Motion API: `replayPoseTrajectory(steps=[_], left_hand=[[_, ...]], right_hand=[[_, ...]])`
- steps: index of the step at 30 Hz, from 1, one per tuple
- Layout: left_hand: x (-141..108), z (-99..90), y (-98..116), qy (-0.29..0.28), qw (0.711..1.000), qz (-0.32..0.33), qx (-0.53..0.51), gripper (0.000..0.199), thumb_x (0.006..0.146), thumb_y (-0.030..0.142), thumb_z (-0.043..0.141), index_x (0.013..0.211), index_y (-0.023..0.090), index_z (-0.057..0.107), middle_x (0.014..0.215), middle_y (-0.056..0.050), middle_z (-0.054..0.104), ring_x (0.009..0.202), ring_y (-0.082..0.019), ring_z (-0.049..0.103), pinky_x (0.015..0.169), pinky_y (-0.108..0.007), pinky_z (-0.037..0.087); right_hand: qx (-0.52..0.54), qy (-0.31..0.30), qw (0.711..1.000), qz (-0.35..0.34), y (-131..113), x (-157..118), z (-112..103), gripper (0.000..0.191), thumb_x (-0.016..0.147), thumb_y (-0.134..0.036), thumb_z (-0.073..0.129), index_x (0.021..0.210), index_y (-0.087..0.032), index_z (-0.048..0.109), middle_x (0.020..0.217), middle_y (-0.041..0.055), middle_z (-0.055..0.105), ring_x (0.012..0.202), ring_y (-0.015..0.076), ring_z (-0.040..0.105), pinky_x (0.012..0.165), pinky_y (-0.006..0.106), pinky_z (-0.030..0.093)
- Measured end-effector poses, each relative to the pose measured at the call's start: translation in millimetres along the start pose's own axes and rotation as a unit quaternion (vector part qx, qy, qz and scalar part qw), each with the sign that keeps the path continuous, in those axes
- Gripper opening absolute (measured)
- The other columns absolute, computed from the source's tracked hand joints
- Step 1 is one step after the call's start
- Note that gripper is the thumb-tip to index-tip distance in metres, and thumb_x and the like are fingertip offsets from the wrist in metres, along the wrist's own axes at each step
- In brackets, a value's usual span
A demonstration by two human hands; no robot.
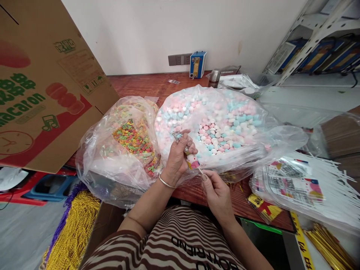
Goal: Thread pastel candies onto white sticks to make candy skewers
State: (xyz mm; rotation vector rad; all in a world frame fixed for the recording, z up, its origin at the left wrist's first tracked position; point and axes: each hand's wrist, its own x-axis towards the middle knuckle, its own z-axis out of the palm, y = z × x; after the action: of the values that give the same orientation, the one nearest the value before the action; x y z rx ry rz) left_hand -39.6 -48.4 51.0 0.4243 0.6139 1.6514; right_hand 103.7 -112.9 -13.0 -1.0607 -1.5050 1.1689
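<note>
My left hand (180, 153) is closed around a small printed plastic bag (193, 163), whose crumpled top pokes out above the fingers. My right hand (216, 189) pinches a thin white stick (200, 171) at the lower end of that bag. Whatever the bag contains is hidden by my fingers. Behind my hands lies a large clear bag of pink, white and blue candies (213, 137), partly open. To the left of it sits another clear bag with small colourful ring-shaped pieces (132, 138).
A tall cardboard box (92, 101) stands at left. Printed bags with white sticks (298, 180) lie at right beside a yellow packet (264, 208). At the back are a blue device (198, 64) and a metal cup (214, 78). Gold bead strings (73, 225) hang lower left.
</note>
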Motion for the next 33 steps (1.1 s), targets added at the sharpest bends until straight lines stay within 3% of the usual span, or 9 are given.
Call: replayPoseTrajectory(steps=[5,7,9,13,18,21,25,28,33], left_hand=[[-9,4.9,-27,0.018,0.999,-0.041,-0.001,0.040,0.075,0.041,0.085,0.098,0.020,0.059,0.057,0.012,0.035,0.041,-0.001,0.028,0.042,-0.016,0.026],[-16,4.7,-40,0.016,0.998,-0.053,0.021,0.042,0.075,0.045,0.084,0.098,0.020,0.058,0.056,0.012,0.038,0.042,-0.002,0.029,0.045,-0.017,0.031],[-22,2.7,-47,0.018,0.997,-0.047,0.051,0.044,0.075,0.046,0.084,0.101,0.020,0.060,0.060,0.009,0.048,0.049,-0.004,0.043,0.053,-0.018,0.039],[-32,-5.1,-44,0.011,0.991,-0.071,0.111,0.044,0.079,0.046,0.080,0.108,0.016,0.066,0.079,-0.001,0.066,0.074,-0.011,0.062,0.065,-0.020,0.046],[-43,-13.8,-50,0.034,0.987,-0.089,0.130,0.041,0.078,0.047,0.080,0.103,0.014,0.072,0.078,-0.004,0.072,0.075,-0.014,0.066,0.073,-0.024,0.050],[-45,-17.2,-59,0.061,0.989,-0.066,0.119,0.035,0.078,0.046,0.080,0.095,0.016,0.075,0.088,-0.005,0.075,0.080,-0.015,0.068,0.078,-0.026,0.051],[-46,-19.3,-66,0.059,0.985,-0.057,0.149,0.033,0.081,0.045,0.077,0.092,0.014,0.077,0.098,-0.009,0.077,0.093,-0.018,0.070,0.085,-0.027,0.051],[-49,-15.4,-62,0.053,0.984,-0.074,0.151,0.031,0.079,0.042,0.079,0.095,0.016,0.079,0.104,-0.010,0.078,0.104,-0.021,0.069,0.095,-0.030,0.050],[-60,-7.6,-46,0.017,0.985,-0.126,0.114,0.038,0.079,0.049,0.078,0.103,0.019,0.079,0.113,-0.010,0.077,0.114,-0.025,0.068,0.102,-0.036,0.049]], right_hand=[[-0.177,0.052,0.978,-0.094,-4,-1,5,0.022,0.102,-0.031,0.046,0.090,-0.021,0.061,0.066,-0.0031,0.059,0.055,0.0125,0.054,0.055,0.023,0.042],[-0.199,0.073,0.971,-0.109,-1,4,8,0.022,0.103,-0.030,0.046,0.087,-0.021,0.059,0.067,-0.0026,0.061,0.056,0.0129,0.055,0.055,0.023,0.042],[-0.215,0.099,0.963,-0.125,3,8,10,0.021,0.103,-0.029,0.045,0.090,-0.021,0.059,0.071,-0.0009,0.065,0.059,0.0138,0.059,0.056,0.023,0.044],[-0.260,0.146,0.940,-0.164,13,11,8,0.020,0.103,-0.028,0.045,0.097,-0.020,0.062,0.078,0.0026,0.072,0.062,0.0158,0.066,0.059,0.024,0.047],[-0.267,0.149,0.938,-0.162,18,9,11,0.022,0.103,-0.028,0.043,0.104,-0.019,0.063,0.092,0.0095,0.077,0.077,0.0206,0.073,0.064,0.027,0.051],[-0.264,0.146,0.944,-0.135,20,9,11,0.022,0.104,-0.032,0.044,0.102,-0.020,0.063,0.086,0.0071,0.076,0.071,0.0203,0.072,0.060,0.026,0.050],[-0.358,0.176,0.901,-0.167,26,11,9,0.033,0.104,-0.031,0.046,0.127,-0.012,0.059,0.092,0.0127,0.078,0.063,0.0195,0.069,0.056,0.027,0.049],[-0.422,0.130,0.873,-0.206,31,14,7,0.041,0.104,-0.023,0.042,0.140,-0.009,0.055,0.086,0.0131,0.077,0.056,0.0173,0.064,0.058,0.027,0.049],[-0.366,0.150,0.888,-0.235,29,8,5,0.037,0.103,-0.025,0.044,0.133,-0.011,0.062,0.092,0.0132,0.078,0.062,0.0174,0.067,0.063,0.028,0.051]])
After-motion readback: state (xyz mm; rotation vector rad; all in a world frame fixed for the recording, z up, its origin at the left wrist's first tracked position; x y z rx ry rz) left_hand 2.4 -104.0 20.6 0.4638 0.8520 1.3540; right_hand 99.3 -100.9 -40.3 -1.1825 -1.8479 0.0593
